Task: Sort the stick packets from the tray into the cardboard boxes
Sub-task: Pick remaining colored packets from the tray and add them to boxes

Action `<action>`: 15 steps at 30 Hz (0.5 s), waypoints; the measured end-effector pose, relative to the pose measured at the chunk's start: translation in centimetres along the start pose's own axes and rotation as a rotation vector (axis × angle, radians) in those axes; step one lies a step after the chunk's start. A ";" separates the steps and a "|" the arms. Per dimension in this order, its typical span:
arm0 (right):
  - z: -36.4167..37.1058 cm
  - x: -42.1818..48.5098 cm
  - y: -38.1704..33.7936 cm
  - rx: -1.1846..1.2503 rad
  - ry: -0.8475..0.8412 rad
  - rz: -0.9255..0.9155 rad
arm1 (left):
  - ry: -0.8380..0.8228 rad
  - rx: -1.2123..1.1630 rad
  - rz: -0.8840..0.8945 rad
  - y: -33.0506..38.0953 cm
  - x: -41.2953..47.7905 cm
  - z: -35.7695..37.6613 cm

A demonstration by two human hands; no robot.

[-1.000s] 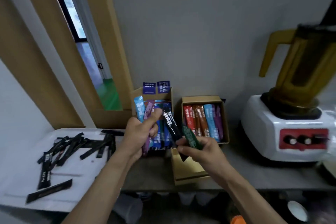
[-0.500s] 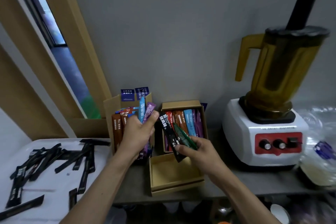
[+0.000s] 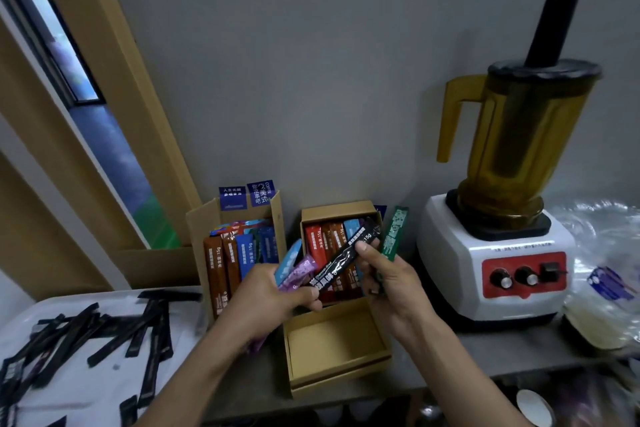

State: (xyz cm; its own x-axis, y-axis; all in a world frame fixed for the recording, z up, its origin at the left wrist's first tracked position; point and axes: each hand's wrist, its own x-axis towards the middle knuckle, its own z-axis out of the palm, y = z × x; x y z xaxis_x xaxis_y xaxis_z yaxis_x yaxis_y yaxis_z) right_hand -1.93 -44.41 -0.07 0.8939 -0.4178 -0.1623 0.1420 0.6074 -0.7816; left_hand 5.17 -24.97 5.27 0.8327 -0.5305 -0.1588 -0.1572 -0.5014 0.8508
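Here, both hands are raised over the desk (image 3: 460, 354), in front of the cardboard boxes. Left hand (image 3: 266, 302): fingers curled tight around a small bundle, with a light blue packet (image 3: 289, 262) and a purple packet (image 3: 299, 272) fanning out above the fist. The lower end of a black packet (image 3: 343, 262) is pinched at the same hand's fingertips; it slants up to the right, and the right thumb presses on its upper part. Right hand (image 3: 389, 291): fingers closed around a green packet (image 3: 394, 234), held nearly upright, top end above the box rim.

Boxes: tall open box (image 3: 199, 236) at left, packed with upright brown, blue and red sticks. Behind the hands, a shallower box (image 3: 337, 210) with red, brown and blue packets standing side by side. In front of it, directly below the hands, an empty box (image 3: 332, 350) sits near the desk's front edge.

White tray (image 3: 79, 388) at far left, touching or just beside the tall box; many black stick packets (image 3: 114, 333) lie scattered on it, overlapping, no order.

Right of the boxes: blender (image 3: 502, 253), white base, red control panel, amber jug, black plunger through the lid. Crumpled plastic bags (image 3: 602, 270) at the far right edge.
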 end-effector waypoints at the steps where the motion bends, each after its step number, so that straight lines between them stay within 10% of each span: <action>1: 0.3 -0.3 0.0 -0.031 -0.002 -0.009 | -0.024 -0.012 -0.003 -0.1 -0.2 0.2; 15: 1.8 5.2 0.3 -0.918 0.068 -0.227 | 0.278 -0.469 0.031 -1.0 -0.5 -0.6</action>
State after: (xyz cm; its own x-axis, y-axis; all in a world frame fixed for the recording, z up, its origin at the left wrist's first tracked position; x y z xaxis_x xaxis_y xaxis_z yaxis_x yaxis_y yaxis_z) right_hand 3.57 -45.16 -0.06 0.8555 -0.5163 0.0394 -0.1063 -0.2496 -0.9625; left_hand 5.26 -23.78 4.81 0.9504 -0.3077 -0.0462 0.0172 -0.0962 0.9952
